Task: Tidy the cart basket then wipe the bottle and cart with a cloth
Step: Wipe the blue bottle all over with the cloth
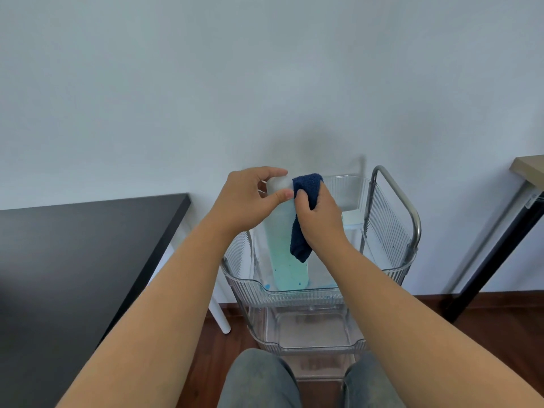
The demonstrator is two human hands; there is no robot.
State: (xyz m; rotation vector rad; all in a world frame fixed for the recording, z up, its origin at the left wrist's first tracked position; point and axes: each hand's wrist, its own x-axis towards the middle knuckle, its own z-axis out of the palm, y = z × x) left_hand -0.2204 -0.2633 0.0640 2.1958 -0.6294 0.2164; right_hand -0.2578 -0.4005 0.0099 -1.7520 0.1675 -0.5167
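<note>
A tall pale bottle (282, 240) with light blue liquid stands upright in the top basket of a clear plastic cart (294, 293). My left hand (247, 201) grips the bottle's white cap between thumb and fingers. My right hand (319, 219) presses a dark blue cloth (303, 219) against the bottle's right side, just below the cap. The cloth hangs down past my right wrist. Small blue spots show on the basket floor near the bottle's base.
A black table (73, 260) with a white leg stands left of the cart. The cart has a metal handle (412, 213) on its right side and a lower clear tray (309, 334). A wooden-topped desk (527, 169) on dark legs is at far right. My knees are below.
</note>
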